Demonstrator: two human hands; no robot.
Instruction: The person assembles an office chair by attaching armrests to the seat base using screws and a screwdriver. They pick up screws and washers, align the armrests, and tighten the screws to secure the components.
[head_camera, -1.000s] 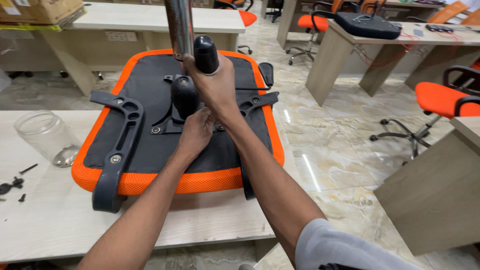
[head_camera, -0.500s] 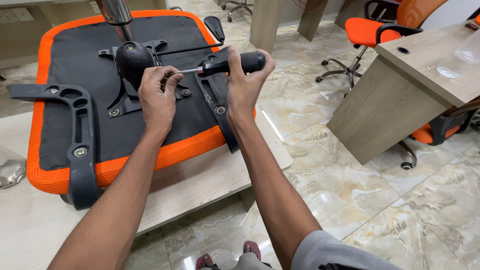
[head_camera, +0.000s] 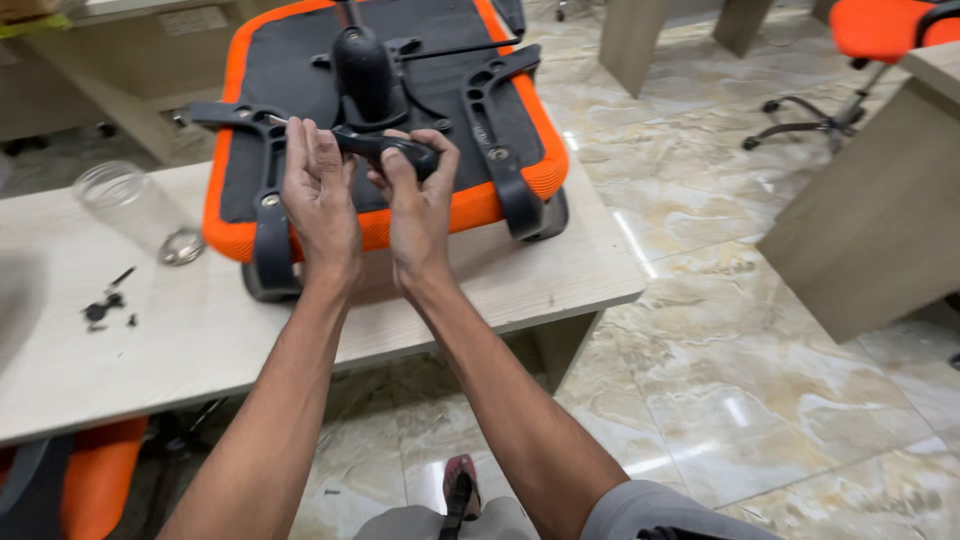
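While both hands grip screwdriver (head_camera: 385, 150), L hand (head_camera: 320, 195) pinching shaft, R hand (head_camera: 418, 205) round handle, over upturned chair seat (head_camera: 300, 120)

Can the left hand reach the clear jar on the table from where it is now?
Probably yes: the jar lies left of the left hand on bare table, nothing between, though that hand touches the screwdriver.

White label (head_camera: 192, 20), desk front, top left

There's a clear plastic jar (head_camera: 130, 205) lying on its side on the pale wooden table (head_camera: 180, 330), with small black screws (head_camera: 105, 305) near it. Far right, an orange office chair (head_camera: 870, 30) stands on the glossy marble floor (head_camera: 720, 330).
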